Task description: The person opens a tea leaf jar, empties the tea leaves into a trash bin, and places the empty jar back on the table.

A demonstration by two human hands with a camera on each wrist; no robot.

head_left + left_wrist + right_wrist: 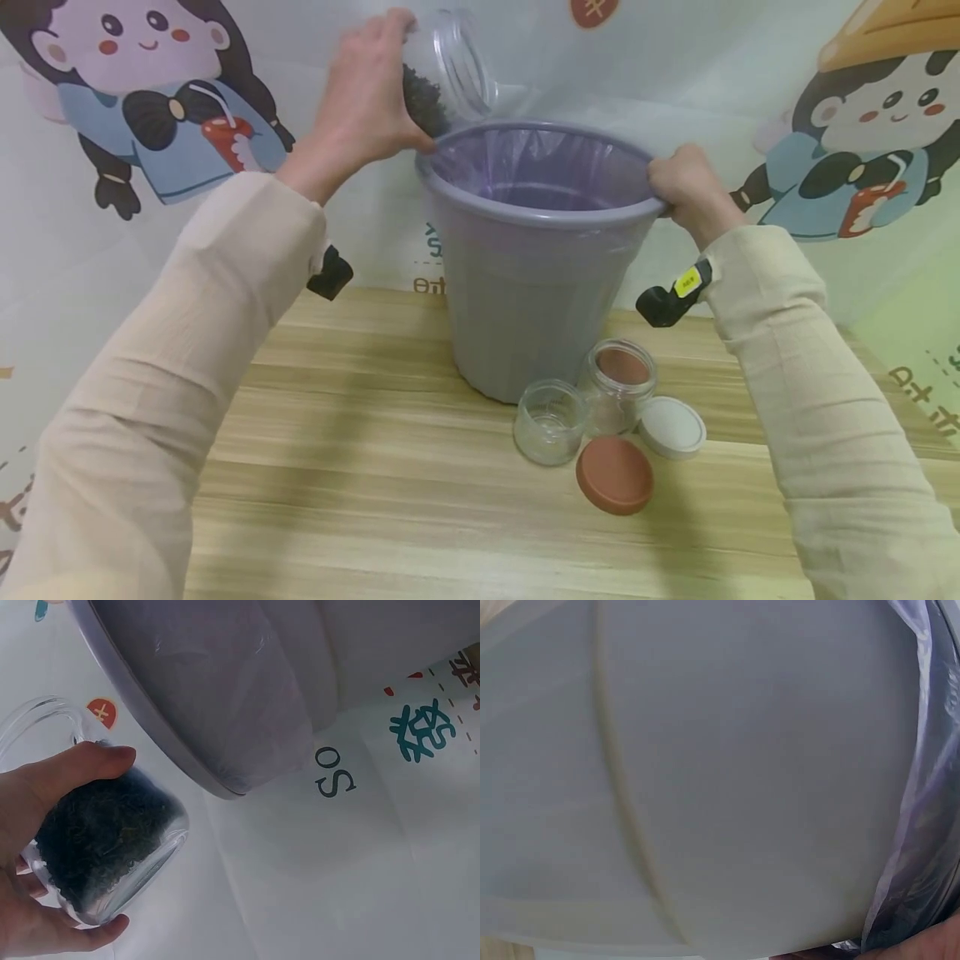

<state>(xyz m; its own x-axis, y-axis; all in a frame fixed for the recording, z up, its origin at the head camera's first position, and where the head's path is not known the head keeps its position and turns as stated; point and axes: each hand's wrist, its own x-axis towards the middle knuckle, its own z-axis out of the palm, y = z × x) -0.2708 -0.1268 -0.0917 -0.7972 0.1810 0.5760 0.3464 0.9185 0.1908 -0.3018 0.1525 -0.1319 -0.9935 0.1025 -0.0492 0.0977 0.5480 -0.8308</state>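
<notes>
My left hand [367, 100] grips a clear glass jar [157, 855] holding dark, dried leafy stuff [101, 825]. In the head view the jar lies tilted, its open mouth facing right beside the far left rim of a grey trash bin [525, 300]. The dark leaves sit toward the jar's base and lower side. My right hand [690, 183] holds the bin's rim at the right, fingers curled over it. A thin purple bag [480, 167] lines the bin. Only a bit of the right hand shows in the right wrist view.
On the wooden table [360, 500], in front of the bin, stand a small clear glass jar [550, 442] and a jar with reddish-brown contents [621, 367]. A white lid [673, 427] and a reddish-brown lid [615, 475] lie beside them. A printed sheet [375, 233] hangs behind.
</notes>
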